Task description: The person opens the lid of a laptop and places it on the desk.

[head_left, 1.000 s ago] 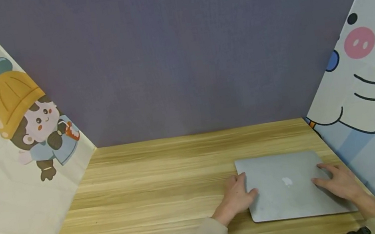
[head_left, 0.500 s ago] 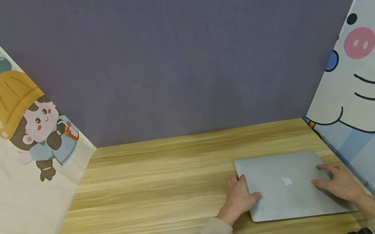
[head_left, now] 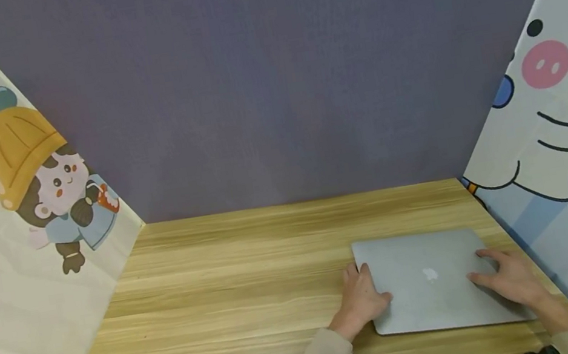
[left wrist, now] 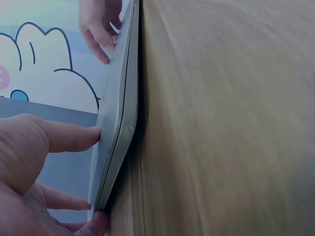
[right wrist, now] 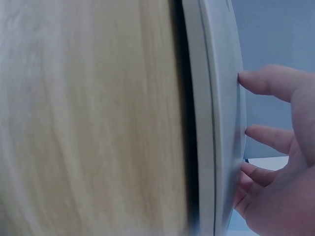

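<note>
L hand (head_left: 362, 300) pinches laptop (head_left: 427, 287) by its left edge, thumb on top; R hand (head_left: 514, 280) has fingers spread on top nr right edge, grip underneath hidden; laptop's lid-down on table (head_left: 214, 297), right side; pref. light, even pressure, keep it flat; qty: 2 hands, 1 laptop, 1 table, 3 walls (head_left: 270, 81) beyond.

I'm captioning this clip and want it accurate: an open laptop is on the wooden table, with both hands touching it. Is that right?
Not quite: the laptop is closed, not open. The head view shows its lid down, with the logo facing up. It is on the wooden table, with the left hand and right hand touching it.
</note>
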A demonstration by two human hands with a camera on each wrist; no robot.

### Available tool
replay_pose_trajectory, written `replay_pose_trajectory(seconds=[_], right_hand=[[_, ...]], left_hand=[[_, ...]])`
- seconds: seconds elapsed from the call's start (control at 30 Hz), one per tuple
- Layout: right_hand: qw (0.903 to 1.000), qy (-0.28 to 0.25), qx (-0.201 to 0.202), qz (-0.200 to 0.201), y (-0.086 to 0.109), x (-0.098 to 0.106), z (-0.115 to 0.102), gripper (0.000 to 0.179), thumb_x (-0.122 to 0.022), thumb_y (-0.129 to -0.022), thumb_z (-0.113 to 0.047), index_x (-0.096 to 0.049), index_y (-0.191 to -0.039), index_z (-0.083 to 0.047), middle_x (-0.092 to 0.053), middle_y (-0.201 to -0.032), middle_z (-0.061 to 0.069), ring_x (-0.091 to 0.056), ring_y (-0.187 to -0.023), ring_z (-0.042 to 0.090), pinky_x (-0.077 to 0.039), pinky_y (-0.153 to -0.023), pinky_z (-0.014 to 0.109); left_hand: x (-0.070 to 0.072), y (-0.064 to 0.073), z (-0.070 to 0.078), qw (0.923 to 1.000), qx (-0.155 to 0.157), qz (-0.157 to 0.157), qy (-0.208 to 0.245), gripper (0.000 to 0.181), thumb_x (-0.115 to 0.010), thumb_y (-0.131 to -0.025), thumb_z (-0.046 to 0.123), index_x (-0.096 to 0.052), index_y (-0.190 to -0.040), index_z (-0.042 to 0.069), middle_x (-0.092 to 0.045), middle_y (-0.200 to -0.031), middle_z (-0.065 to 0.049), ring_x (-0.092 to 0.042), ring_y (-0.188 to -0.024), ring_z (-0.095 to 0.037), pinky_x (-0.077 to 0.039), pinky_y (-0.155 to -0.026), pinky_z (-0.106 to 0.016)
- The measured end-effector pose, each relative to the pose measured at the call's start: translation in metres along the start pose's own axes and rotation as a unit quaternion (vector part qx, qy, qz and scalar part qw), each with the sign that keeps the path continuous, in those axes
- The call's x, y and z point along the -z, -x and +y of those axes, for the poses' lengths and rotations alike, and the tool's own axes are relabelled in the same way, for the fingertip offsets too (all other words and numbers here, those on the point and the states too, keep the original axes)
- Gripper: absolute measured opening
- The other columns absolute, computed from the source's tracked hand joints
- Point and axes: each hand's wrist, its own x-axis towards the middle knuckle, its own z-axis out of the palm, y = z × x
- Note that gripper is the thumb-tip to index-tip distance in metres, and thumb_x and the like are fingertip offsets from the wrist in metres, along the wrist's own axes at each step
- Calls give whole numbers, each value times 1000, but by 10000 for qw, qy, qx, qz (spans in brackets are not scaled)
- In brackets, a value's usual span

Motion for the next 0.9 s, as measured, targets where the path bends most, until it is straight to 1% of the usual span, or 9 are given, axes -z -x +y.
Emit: replay_pose_trajectory(seconds=[0.07, 0.13, 0.3, 0.43, 0.53, 0.63, 0.9], right_hand=[[9999, -74, -59, -48, 1, -1, -4, 80, -74, -89, -44, -47, -136, 15, -37, -134, 49, -35, -121, 65, -38, -95, 74], [9999, -103, -94, -66, 2, -2, -7, 80, -74, -89, -44, -46, -136, 14, -36, -134, 50, -34, -121, 66, -37, -95, 75], [10000, -32, -22, 36, 3, -4, -14, 76, -75, -89, -42, -50, -134, 14, -39, -132, 50, -38, -118, 65, -38, -94, 73], [10000, -51, -62, 35, 3, -9, -20, 77, -75, -88, -41, -49, -135, 14, -39, -132, 51, -38, -118, 65, -37, -95, 74], [9999, -37, -95, 23, 3, -12, -24, 78, -75, -88, -42, -48, -135, 15, -38, -131, 51, -38, -118, 65, -37, -95, 74], [9999, -51, -110, 17, 2, -14, -29, 79, -76, -87, -42, -48, -136, 15, -38, -130, 51, -38, -117, 65, -38, -94, 74], [9998, -178, -108, -10, 5, -23, -44, 81, -77, -85, -41, -48, -137, 14, -37, -131, 52, -34, -119, 67, -36, -95, 75]], left_hand=[[1, 0, -1, 10000, 5, 27, -42, 78, -83, -81, 30, -51, -141, -8, -47, -135, -21, -42, -122, -28, -45, -104, -32], [2, 0, -2, 10000, 9, 54, -67, 77, -83, -80, 29, -52, -140, -9, -48, -132, -20, -42, -119, -27, -45, -102, -32], [5, 0, -5, 9999, 101, 43, -84, 75, -82, -81, 27, -52, -140, -9, -48, -129, -19, -41, -115, -27, -45, -99, -33], [10, 1, -9, 9998, 186, 50, -43, 75, -82, -81, 26, -51, -140, -9, -46, -134, -21, -41, -118, -29, -44, -101, -35], [14, 2, -11, 9997, 210, 80, -13, 74, -82, -80, 24, -52, -139, -10, -47, -134, -22, -41, -118, -30, -44, -101, -37], [18, 2, -14, 9997, 230, 119, -9, 74, -81, -78, 22, -53, -138, -11, -48, -130, -22, -42, -116, -30, -45, -100, -37], [25, 2, -27, 9995, 266, 167, 103, 77, -81, -76, 19, -50, -139, -13, -47, -130, -24, -41, -113, -31, -45, -96, -38]])
